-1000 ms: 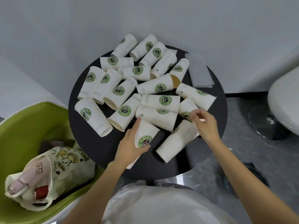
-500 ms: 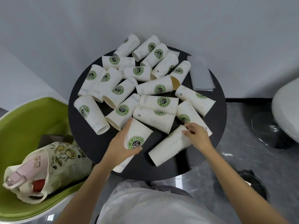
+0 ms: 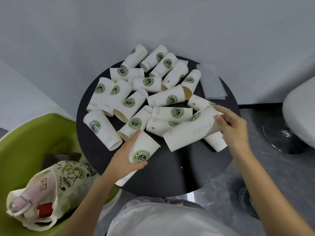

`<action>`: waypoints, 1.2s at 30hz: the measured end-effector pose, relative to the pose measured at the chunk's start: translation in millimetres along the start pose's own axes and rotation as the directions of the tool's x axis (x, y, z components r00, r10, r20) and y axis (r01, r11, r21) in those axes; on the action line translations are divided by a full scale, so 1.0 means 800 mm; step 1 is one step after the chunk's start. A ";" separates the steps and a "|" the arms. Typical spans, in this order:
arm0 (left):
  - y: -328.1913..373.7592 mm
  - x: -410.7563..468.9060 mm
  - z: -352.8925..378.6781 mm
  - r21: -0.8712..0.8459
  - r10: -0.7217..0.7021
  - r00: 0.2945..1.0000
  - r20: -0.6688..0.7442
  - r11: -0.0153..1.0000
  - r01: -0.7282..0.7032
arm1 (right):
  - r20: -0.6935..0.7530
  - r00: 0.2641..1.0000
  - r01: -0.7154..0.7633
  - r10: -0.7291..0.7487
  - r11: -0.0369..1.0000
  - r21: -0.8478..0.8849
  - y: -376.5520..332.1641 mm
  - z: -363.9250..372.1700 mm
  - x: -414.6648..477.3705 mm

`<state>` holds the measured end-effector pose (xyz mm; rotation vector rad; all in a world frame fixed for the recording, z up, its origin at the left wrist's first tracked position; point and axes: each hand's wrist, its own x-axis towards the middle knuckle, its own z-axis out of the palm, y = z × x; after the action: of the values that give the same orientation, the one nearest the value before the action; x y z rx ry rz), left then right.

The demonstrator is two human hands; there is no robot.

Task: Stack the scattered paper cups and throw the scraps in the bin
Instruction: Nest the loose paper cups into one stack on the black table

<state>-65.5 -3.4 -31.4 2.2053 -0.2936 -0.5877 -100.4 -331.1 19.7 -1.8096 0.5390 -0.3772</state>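
- We look down on a round black desk (image 3: 179, 176) set against a pale wall.
- The left hand (image 3: 125, 161) is over the near half of the desk. Its fingers and thumb wrap round the near cup (image 3: 143, 150), which is tilted with its open mouth towards the far side and its green logo facing us.
- The right hand (image 3: 233, 128) is at the right side of the desk. Its thumb and fingertips pinch the closed base end of the slanted cup (image 3: 190, 132), whose mouth points near and left.
- The slanted cup crosses above two or three of the cups lying under it; we cannot tell whether it touches them.
- The scattered cups (image 3: 172, 99) lie on their sides across the far and left parts of the desk, many of them touching or overlapping, with mouths turned various ways.
- A clear plastic wrapper (image 3: 212, 84) lies flat at the far right of the desk, just beside the cups.
- Left of the desk stands a green chair (image 3: 20, 133); a printed cloth bag (image 3: 56, 183) sits in it.
- At the right edge we see part of a white chair (image 3: 300, 113) on a round metal foot.
- A dark perforated object (image 3: 245, 200) on the floor, near right, is mostly hidden by the right forearm.
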 end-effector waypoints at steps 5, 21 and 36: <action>0.006 0.003 -0.011 0.032 0.044 0.996 0.080 0.998 -0.047 | -0.042 0.998 0.048 -0.046 0.998 0.050 -0.022 0.042 -0.005; 0.014 0.016 -0.027 0.015 0.137 0.987 0.079 0.990 -0.138 | 0.373 0.924 0.058 -0.087 0.994 0.088 -0.036 0.152 -0.073; 0.026 0.021 0.000 -0.174 0.084 0.996 0.026 0.982 -0.078 | 0.165 0.984 -0.093 0.061 0.975 0.199 -0.006 0.123 -0.059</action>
<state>-51.2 -23.6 -20.8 2.0092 -0.3355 -0.5828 -89.2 -224.9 -4.3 -1.5970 0.4411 -0.2252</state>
